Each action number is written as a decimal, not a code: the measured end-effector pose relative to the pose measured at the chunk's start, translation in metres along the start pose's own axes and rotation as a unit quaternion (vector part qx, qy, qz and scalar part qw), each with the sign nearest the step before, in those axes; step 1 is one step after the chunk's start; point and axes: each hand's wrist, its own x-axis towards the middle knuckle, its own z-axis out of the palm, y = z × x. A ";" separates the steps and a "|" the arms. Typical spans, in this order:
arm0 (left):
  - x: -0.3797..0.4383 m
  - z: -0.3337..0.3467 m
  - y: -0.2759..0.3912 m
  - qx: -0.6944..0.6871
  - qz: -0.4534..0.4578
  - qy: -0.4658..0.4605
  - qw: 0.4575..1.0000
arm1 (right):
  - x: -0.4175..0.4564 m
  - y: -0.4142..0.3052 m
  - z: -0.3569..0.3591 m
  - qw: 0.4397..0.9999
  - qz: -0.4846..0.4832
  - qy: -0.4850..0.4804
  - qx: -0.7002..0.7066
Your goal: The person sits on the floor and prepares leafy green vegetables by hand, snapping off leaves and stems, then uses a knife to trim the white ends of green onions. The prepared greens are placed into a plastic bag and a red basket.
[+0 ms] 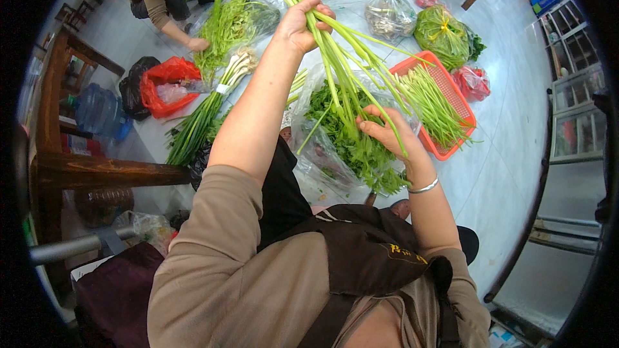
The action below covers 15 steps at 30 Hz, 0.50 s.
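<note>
My left hand point(304, 24) is closed around the upper part of a bunch of long green celery stalks point(338, 67), which slant down to the right. My right hand point(389, 130) is lower, beside the leafy end, thumb and fingers curled at the stalks; whether it grips any is unclear. Leafy celery tops point(372, 159) hang below, over an open clear plastic bag point(314, 140) with more greens and something dark inside. To the right, a coral plastic basket point(469, 111) holds trimmed pale green stems point(430, 101).
Green onions point(203, 125) tied with a white band lie left, by a red plastic bag point(169, 70). A co-worker point(159, 5) crouches at the upper left over leafy greens point(232, 24). Bagged vegetables point(442, 34) stand upper right. A wooden stool point(111, 171) is on the left.
</note>
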 end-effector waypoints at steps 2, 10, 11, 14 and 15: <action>0.001 0.000 -0.001 0.008 -0.005 0.011 1.000 | -0.002 -0.005 0.001 0.995 -0.006 -0.054 0.086; -0.005 0.004 0.000 -0.024 -0.019 -0.029 0.999 | -0.023 -0.005 0.020 0.838 0.110 -0.110 0.523; -0.005 0.005 -0.001 -0.028 -0.021 -0.028 0.999 | -0.023 -0.001 0.020 0.852 0.085 -0.115 0.503; -0.005 0.003 -0.001 -0.032 -0.010 -0.016 0.999 | -0.022 -0.006 0.022 0.895 0.040 -0.112 0.430; -0.004 0.003 -0.002 -0.033 -0.013 -0.014 0.999 | -0.020 -0.002 0.021 0.915 0.015 -0.099 0.390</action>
